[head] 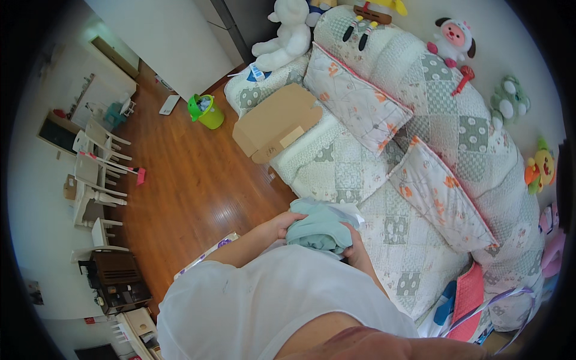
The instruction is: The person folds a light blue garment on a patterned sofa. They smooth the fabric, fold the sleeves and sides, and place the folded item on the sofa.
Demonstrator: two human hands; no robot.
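A bundle of folded pale green cloth (319, 225), perhaps a garment, is held close in front of my white shirt. My left hand (288, 223) grips its left side, the thumb resting on top. On the opposite side my right hand (354, 243) has hold of the bundle, with its fingers partly hidden beneath. Something white (353, 211) sticks out from under the cloth at the far right corner; I cannot tell whether it is paper or fabric. Beyond the bundle lies a sofa with a patchwork quilted cover (355, 166).
An opened cardboard box (274, 121) lies on the sofa's near end, beside floral cushions (355, 94). A green bin (209, 112) stands on the wooden floor (193, 180). White chairs (94, 166) line the left wall. Plush toys (454, 40) sit along the sofa back.
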